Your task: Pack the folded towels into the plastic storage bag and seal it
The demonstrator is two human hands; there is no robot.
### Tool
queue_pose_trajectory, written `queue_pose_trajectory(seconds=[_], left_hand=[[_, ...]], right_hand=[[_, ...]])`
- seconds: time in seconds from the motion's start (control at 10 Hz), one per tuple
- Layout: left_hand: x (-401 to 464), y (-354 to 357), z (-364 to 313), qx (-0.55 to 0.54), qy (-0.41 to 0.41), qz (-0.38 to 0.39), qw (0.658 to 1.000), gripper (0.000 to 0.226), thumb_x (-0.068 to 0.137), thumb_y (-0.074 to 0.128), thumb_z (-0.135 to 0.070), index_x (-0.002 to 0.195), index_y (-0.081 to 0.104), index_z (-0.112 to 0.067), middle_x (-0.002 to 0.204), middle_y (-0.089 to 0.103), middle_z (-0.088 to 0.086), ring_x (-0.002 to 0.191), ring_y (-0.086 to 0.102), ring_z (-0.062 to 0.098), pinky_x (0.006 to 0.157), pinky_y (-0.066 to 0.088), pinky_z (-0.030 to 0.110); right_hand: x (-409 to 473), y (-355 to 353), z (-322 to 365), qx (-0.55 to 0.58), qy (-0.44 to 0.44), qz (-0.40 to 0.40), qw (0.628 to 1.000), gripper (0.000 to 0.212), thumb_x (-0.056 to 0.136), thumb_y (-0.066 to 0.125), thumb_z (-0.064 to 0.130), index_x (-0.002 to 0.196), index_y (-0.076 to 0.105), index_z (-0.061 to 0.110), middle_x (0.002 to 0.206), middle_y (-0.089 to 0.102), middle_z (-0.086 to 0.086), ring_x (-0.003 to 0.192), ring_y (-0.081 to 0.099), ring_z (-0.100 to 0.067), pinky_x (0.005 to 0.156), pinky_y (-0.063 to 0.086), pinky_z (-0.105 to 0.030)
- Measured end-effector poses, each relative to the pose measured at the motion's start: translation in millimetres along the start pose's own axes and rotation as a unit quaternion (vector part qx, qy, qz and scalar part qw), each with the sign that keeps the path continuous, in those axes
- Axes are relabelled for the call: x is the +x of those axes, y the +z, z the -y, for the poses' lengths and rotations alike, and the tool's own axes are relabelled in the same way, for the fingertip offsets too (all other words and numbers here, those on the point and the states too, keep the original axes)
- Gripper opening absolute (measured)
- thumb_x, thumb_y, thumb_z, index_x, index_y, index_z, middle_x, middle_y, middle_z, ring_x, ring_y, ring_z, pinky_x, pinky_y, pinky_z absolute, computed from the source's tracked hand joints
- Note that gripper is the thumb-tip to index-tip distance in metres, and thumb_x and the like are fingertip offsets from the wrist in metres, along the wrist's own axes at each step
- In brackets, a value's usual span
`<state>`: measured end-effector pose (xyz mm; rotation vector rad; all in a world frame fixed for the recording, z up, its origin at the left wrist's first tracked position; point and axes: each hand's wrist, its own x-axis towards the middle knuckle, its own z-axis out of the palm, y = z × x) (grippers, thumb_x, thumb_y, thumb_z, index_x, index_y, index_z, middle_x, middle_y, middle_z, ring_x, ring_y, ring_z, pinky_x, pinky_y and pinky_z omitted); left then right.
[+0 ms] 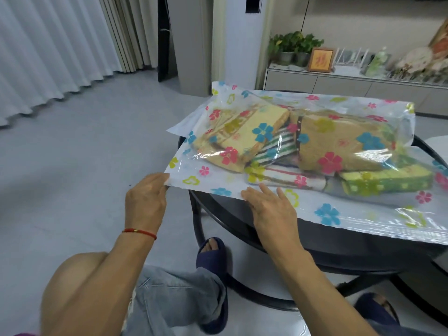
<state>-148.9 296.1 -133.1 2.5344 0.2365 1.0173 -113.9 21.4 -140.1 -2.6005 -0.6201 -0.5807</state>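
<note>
A clear plastic storage bag (pixel 339 209) printed with coloured flowers lies flat on a round black table (pixel 315 246). Inside it are several folded towels: a yellow one (pixel 244 132) at the left, a tan one (pixel 339 139) at the right, striped ones (pixel 278 151) between them and a green dotted one (pixel 388 183) at the front. My left hand (pixel 145 202) pinches the bag's near left corner, which overhangs the table edge. My right hand (pixel 271 209) presses flat on the bag's near edge strip, fingers spread.
A low cabinet (pixel 339 86) behind the table carries potted plants (pixel 293 47), a framed picture (pixel 320 59) and ornaments. White curtains (pixel 48 57) hang at the left over a grey tiled floor. My knees and blue slippers (pixel 213 282) are under the table's near edge.
</note>
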Motion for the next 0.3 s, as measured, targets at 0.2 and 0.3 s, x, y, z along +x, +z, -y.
queue_pose_trajectory(seconds=[0.2, 0.3], left_hand=[[1, -8, -9, 0.015, 0.015, 0.05, 0.999, 0.038, 0.078, 0.061, 0.005, 0.113, 0.073, -0.006, 0.115, 0.071, 0.015, 0.101, 0.068, 0.038, 0.09, 0.049, 0.037], [-11, -5, -40, 0.028, 0.059, 0.098, 0.993, 0.053, 0.074, 0.048, -0.007, 0.123, 0.068, -0.01, 0.138, 0.059, 0.01, 0.134, 0.047, 0.035, 0.116, 0.026, 0.054]], right_hand=[[0, -12, 5, 0.032, 0.009, 0.057, 0.998, 0.024, 0.099, 0.064, 0.017, 0.12, 0.074, 0.016, 0.125, 0.075, -0.006, 0.138, 0.056, -0.032, 0.118, 0.035, -0.055], [-5, -33, -4, 0.075, 0.004, -0.006, 0.997, 0.041, 0.097, 0.058, 0.036, 0.13, 0.071, 0.015, 0.135, 0.071, -0.005, 0.134, 0.059, -0.029, 0.117, 0.041, -0.052]])
